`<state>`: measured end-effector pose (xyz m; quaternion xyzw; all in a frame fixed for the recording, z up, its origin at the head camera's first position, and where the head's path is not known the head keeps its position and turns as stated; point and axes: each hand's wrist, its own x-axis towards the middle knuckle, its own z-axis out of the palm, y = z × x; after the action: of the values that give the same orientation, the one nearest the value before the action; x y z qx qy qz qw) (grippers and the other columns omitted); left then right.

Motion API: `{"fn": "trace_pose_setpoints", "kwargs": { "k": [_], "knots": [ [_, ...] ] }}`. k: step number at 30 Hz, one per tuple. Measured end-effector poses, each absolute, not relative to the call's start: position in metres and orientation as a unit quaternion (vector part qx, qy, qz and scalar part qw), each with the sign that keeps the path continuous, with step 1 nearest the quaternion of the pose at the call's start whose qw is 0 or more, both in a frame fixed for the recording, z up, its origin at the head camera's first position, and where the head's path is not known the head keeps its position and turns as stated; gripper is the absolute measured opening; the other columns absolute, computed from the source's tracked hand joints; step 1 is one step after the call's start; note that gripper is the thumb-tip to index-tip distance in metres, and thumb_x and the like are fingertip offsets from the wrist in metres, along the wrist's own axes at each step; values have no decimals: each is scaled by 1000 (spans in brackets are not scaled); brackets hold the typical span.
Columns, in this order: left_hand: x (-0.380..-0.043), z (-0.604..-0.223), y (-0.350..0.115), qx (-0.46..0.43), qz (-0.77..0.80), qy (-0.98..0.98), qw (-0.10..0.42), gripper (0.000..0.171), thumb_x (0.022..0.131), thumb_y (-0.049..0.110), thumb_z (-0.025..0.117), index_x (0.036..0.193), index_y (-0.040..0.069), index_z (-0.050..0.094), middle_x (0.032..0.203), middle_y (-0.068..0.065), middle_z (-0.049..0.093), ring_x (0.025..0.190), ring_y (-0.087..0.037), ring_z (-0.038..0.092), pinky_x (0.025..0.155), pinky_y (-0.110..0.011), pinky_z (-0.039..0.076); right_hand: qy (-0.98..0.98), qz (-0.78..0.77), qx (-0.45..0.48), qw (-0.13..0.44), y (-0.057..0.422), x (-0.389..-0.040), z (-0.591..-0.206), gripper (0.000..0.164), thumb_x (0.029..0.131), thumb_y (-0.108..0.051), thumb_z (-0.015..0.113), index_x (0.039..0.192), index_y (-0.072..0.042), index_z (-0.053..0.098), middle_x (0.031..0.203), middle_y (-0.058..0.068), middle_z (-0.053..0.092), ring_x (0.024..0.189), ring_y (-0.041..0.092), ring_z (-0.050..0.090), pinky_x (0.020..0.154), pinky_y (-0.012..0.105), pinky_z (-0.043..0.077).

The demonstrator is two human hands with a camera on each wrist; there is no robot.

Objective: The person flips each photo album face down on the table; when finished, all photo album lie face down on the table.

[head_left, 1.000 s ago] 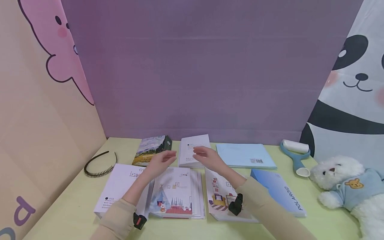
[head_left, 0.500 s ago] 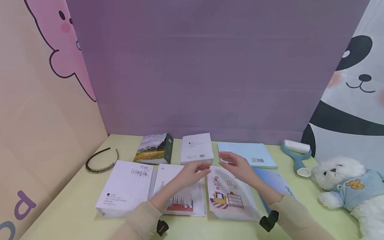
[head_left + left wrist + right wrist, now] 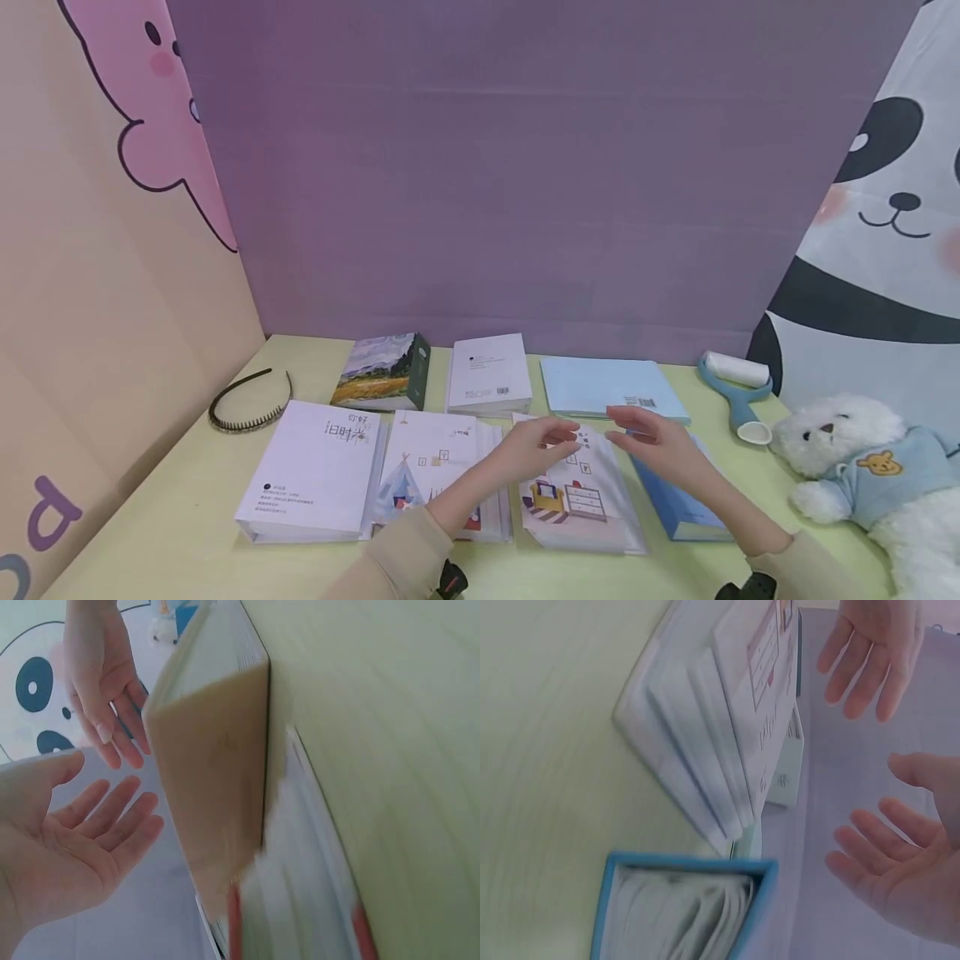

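Observation:
My left hand (image 3: 528, 452) hovers at the left edge of a white book (image 3: 573, 508) with a yellow armchair and a drawer chest drawn on its cover. My right hand (image 3: 663, 446) hangs over a blue album (image 3: 678, 492) and hides part of its cover. The palms face each other, fingers relaxed and holding nothing. Under my left forearm lies a white book (image 3: 401, 475) with a tent picture. Left of it is a thick white book (image 3: 311, 475) with lettering. In the right wrist view, pages show inside the album's blue border (image 3: 690, 860).
At the back lie a landscape-covered book (image 3: 381, 371), a small white book (image 3: 491, 373) and a light-blue book (image 3: 607, 385). A black headband (image 3: 247, 404) is far left. On the right are a blue-handled lint roller (image 3: 738, 396) and a white teddy bear (image 3: 862, 467). A purple backdrop (image 3: 525, 208) stands behind.
Both hands have travelled rightward, from over the middle books to above the armchair book and the blue album. The books have stayed in place.

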<state>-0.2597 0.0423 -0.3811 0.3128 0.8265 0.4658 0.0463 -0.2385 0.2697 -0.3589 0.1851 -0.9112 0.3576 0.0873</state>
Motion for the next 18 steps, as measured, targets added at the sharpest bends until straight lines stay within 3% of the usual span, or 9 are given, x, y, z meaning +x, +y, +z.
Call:
{"fn": "trace_pose_setpoints", "kwargs": {
  "k": [7,12,18],
  "knots": [
    [-259,-380,66,336,459,820,63,38,96,32,53,129,13,56,117,0,65,108,-9,59,89,-18,47,-922,331,182,82,298,-225,-356,46,89,-25,65,127,-1,55,123,19,61,112,39,57,87,43,52],
    [-258,-384,80,342,454,820,72,37,97,32,51,129,15,56,117,3,65,109,-6,58,87,-17,48,-929,318,178,67,320,-217,-363,46,88,-26,66,126,-3,57,123,17,61,110,33,60,84,36,54],
    [-256,-392,96,347,437,824,101,37,98,30,50,130,13,56,118,6,64,108,-3,57,87,-16,47,-936,323,144,-1,340,-208,-370,51,88,-29,65,130,-2,53,130,21,55,114,36,57,80,28,55]
  ]
}}
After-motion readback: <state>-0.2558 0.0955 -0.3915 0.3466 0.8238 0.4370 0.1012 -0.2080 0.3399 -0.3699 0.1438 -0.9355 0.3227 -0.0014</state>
